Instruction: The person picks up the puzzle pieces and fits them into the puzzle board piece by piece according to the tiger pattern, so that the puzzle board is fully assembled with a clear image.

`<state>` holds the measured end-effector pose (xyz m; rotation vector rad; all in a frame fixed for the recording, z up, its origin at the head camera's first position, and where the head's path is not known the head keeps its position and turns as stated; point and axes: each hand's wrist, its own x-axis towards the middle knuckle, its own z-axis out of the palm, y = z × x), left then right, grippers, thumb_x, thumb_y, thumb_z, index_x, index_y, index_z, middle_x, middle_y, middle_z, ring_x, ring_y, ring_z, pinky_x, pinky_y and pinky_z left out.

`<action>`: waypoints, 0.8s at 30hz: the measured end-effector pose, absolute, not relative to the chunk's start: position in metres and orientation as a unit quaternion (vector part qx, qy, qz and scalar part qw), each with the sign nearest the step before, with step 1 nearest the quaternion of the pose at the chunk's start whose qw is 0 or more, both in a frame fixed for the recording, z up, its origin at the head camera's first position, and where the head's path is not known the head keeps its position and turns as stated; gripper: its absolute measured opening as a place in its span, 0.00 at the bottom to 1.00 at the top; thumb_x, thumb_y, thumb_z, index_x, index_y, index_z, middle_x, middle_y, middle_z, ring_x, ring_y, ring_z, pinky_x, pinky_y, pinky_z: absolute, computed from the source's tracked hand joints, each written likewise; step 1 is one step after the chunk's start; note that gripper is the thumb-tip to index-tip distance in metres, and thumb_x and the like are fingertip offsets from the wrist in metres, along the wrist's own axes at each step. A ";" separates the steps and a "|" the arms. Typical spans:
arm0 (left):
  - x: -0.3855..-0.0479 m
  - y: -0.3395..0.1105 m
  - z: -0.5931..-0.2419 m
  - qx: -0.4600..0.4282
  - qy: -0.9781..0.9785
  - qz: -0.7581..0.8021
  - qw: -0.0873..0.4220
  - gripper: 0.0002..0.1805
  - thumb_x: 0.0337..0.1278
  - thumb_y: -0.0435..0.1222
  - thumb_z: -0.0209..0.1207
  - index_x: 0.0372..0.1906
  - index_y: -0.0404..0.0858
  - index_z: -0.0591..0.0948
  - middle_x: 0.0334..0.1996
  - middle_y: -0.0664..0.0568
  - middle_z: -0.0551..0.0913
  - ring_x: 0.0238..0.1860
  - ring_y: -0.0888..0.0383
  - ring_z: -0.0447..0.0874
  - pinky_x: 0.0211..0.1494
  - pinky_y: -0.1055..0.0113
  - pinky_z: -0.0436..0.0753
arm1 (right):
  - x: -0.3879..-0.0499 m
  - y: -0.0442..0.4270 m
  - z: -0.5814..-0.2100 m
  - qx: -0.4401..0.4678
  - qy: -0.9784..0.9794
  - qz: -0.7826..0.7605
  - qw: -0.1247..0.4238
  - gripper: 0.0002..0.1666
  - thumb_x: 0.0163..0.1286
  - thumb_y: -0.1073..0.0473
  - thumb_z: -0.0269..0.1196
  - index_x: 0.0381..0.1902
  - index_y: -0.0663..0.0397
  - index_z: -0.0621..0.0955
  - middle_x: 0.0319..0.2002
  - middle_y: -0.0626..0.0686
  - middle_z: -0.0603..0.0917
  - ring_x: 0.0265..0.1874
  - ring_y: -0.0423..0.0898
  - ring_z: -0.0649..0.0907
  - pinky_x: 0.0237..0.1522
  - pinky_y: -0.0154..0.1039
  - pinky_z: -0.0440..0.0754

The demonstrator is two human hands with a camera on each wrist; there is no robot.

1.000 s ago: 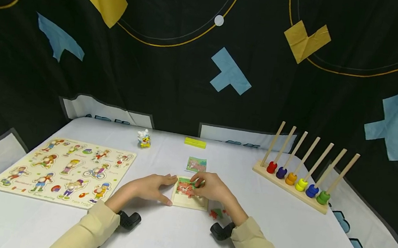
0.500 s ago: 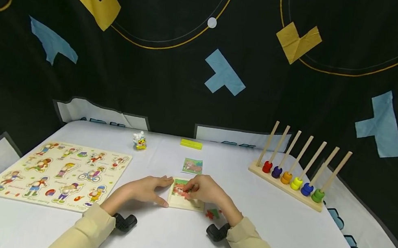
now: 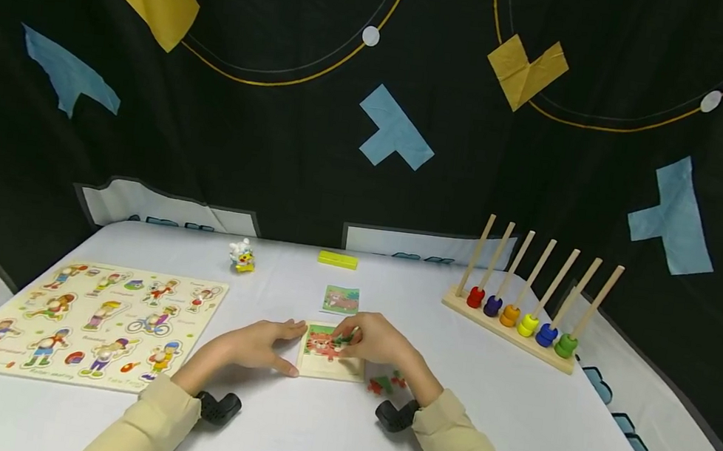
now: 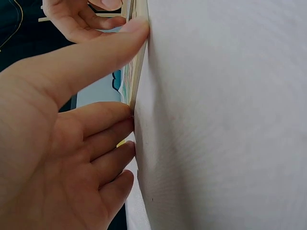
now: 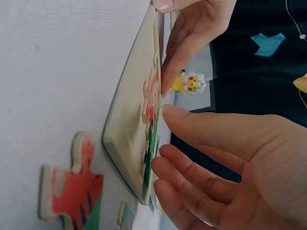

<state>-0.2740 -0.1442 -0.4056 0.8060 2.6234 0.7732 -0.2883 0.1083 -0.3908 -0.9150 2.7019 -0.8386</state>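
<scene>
Right wrist view | right hand (image 5: 259,177): thumb, fingers apart, nothing seen between | left hand (image 5: 199,36) opposite, thumb apart, touching board (image 5: 125,112) | best press pieces (image 5: 151,98) beneath flat

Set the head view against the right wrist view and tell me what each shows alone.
Only the head view: the ring stacker, the sports puzzle board and the tan sleeves.

Only the right wrist view: the dark stripes and pale cut edge of a loose red piece.

Both: the left hand, the right hand, the small puzzle board and the figurine.
</scene>
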 end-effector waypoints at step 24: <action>-0.271 -0.142 -0.403 0.272 0.914 0.264 0.143 0.47 0.48 0.49 0.70 0.70 0.31 0.64 0.72 0.40 0.60 0.72 0.41 0.53 0.72 0.45 0.54 | -0.294 0.177 -0.375 -0.268 0.913 -0.297 0.075 0.18 0.62 0.63 0.68 0.50 0.59 0.83 0.45 0.56 0.84 0.43 0.53 0.81 0.42 0.44 0.81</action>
